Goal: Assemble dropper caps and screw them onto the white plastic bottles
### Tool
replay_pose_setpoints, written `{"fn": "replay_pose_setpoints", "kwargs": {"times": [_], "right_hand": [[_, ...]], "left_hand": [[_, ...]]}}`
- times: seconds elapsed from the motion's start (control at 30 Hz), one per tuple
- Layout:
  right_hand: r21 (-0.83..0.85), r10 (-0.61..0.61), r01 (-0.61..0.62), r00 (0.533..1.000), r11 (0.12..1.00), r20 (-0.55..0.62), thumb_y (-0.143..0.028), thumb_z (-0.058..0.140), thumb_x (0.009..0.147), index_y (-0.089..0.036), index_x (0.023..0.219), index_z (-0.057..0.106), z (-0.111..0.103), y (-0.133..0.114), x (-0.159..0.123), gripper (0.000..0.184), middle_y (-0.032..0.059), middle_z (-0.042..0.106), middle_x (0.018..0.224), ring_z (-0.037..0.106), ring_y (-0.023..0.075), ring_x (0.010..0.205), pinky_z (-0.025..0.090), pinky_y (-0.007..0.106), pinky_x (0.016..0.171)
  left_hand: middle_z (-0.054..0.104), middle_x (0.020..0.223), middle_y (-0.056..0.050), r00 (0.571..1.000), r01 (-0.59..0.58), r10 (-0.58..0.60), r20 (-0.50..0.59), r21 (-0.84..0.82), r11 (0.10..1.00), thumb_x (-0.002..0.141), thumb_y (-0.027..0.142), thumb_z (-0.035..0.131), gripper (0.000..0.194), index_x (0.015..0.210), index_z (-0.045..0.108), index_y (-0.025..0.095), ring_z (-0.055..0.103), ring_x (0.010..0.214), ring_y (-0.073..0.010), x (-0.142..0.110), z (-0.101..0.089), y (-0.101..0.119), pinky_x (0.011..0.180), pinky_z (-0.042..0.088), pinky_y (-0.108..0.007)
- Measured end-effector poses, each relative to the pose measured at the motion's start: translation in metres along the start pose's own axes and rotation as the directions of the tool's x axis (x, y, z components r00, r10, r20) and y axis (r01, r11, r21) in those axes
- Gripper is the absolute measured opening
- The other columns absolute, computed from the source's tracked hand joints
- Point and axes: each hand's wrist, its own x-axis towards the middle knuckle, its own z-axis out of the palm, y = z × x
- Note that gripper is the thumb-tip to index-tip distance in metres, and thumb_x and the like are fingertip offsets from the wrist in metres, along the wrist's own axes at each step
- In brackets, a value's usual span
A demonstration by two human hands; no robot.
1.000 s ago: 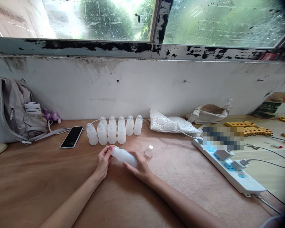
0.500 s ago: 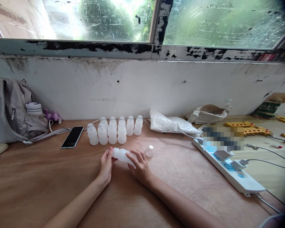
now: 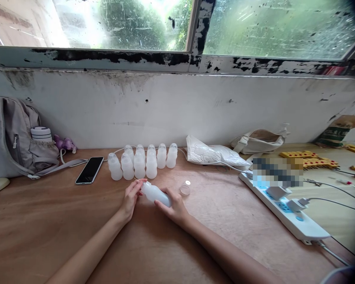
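Between my hands a frosted white baby bottle (image 3: 155, 195) is tilted, its neck up and to the left, its base down and to the right. My left hand (image 3: 130, 200) is closed with its fingertips at the neck and collar; those fingers hide the teat end. Wrapped round the lower body of the bottle is my right hand (image 3: 175, 207), thumb on the near side. A clear dome cap (image 3: 185, 189) lies on the table just beyond my right hand. Several capped baby bottles (image 3: 140, 165) stand upright in two rows behind.
A phone (image 3: 89, 170) lies left of the bottle rows, near a grey backpack (image 3: 6, 138). White plastic packets (image 3: 208, 153) and a beige bag (image 3: 258, 142) rest by the wall. A white power strip (image 3: 286, 213) with plugs and cables crosses the right side of the wooden table (image 3: 130, 252).
The bottle has turned so its base points lower. My right hand has shifted its grip round the body, and my left fingers have moved up over the neck.
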Motion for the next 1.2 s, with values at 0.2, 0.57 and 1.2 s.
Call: {"fn": "replay_pose_setpoints", "kwargs": {"times": [0.2, 0.57, 1.2], "right_hand": [[-0.056, -0.016, 0.013, 0.998, 0.998, -0.056, -0.034, 0.057, 0.074, -0.018, 0.096, 0.053, 0.004, 0.004, -0.001, 0.027, 0.0051, 0.063, 0.088, 0.059, 0.0181, 0.077, 0.046, 0.028, 0.068], [-0.135, -0.079, 0.063, 0.990, 0.989, -0.115, -0.022, 0.059, 0.071, -0.022, 0.110, 0.051, 0.009, 0.006, -0.001, 0.040, 0.0080, 0.053, 0.100, 0.054, 0.0217, 0.090, 0.047, 0.034, 0.076], [0.422, 0.205, -0.274, 0.958, 0.864, 0.201, -0.035, 0.070, 0.060, -0.019, 0.094, 0.053, 0.000, -0.032, -0.001, 0.042, 0.0013, 0.059, 0.085, 0.055, 0.0151, 0.072, 0.044, 0.025, 0.060]], "left_hand": [[0.064, 0.090, -0.004, 0.999, 0.052, -0.052, 0.001, -0.080, 0.995, 0.066, 0.032, 0.064, 0.035, 0.099, 0.060, 0.019, 0.056, 0.087, -0.0169, 0.005, -0.005, 0.005, 0.075, 0.040, -0.025], [0.064, 0.088, -0.005, 0.997, 0.074, -0.074, -0.023, 0.020, 0.997, 0.065, 0.033, 0.066, 0.034, 0.095, 0.060, 0.018, 0.058, 0.085, -0.0172, 0.009, -0.013, 0.008, 0.073, 0.042, -0.027], [0.064, 0.080, -0.003, 0.984, 0.140, -0.161, -0.082, -0.218, 0.966, 0.065, 0.038, 0.066, 0.029, 0.084, 0.057, 0.017, 0.058, 0.071, -0.0139, -0.021, 0.022, 0.018, 0.063, 0.044, -0.022]]}}
